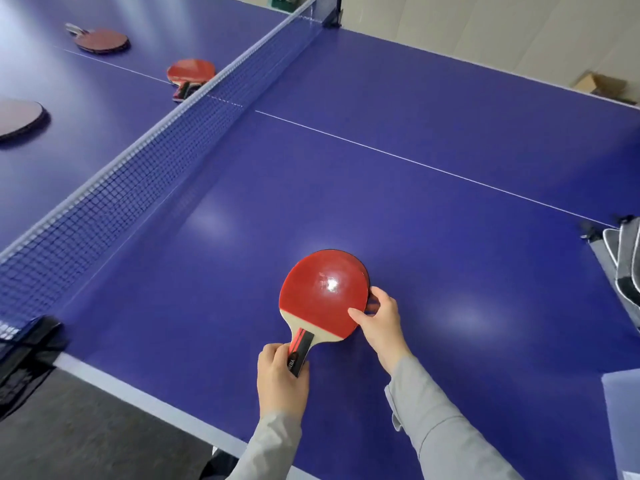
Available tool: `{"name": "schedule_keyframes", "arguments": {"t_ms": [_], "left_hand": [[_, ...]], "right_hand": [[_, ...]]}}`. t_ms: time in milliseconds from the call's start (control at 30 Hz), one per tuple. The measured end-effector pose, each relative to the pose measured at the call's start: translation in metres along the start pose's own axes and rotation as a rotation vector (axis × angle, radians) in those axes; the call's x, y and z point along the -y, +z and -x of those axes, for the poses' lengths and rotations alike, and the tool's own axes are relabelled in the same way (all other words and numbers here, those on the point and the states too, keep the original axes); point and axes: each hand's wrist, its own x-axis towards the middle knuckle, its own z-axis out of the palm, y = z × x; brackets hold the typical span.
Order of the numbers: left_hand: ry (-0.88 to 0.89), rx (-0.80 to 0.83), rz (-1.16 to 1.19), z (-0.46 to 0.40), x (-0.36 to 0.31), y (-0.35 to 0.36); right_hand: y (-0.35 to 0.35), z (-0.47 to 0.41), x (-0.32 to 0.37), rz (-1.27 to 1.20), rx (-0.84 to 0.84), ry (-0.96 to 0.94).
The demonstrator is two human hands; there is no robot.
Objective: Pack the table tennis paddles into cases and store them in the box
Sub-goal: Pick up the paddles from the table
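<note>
A blue table-tennis table (415,188) fills the view, divided by a net (180,133) running from the near left to the far edge. Beyond the net, three further paddles or stacks of paddles are seen lying flat: one near the net (190,71), one farther off (102,39), and one cut by the left edge (19,119). Grey cases (623,268) are noted at the right edge of the table, well apart from the work; a cardboard box (601,84) is seen on the floor past the far side. The paddle in hand (323,292) is found on the near half, red face up, with a dark rim showing behind its upper right edge, possibly a second paddle beneath; this cannot be confirmed. The handle is gripped by the left hand (282,379), fingers curled round it. The blade's right edge is pinched by the right hand (379,318), thumb on the red rubber, fingers under. The paddle is judged light and stiff, its glossy rubber tacky rather than slippery and best kept free of fingerprints; the wooden handle and the blade's rim are judged the proper holds.
</note>
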Motion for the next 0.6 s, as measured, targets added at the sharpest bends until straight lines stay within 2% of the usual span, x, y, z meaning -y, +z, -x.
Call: {"name": "schedule_keyframes", "arguments": {"t_ms": [367, 600], "left_hand": [[-0.02, -0.084, -0.053, -0.127, 0.085, -0.165], [-0.041, -0.062, -0.09, -0.178, 0.136, -0.213]], "right_hand": [[0.211, 0.001, 0.092, -0.003, 0.09, -0.028], [0.294, -0.004, 0.107, -0.001, 0.126, -0.018]]}}
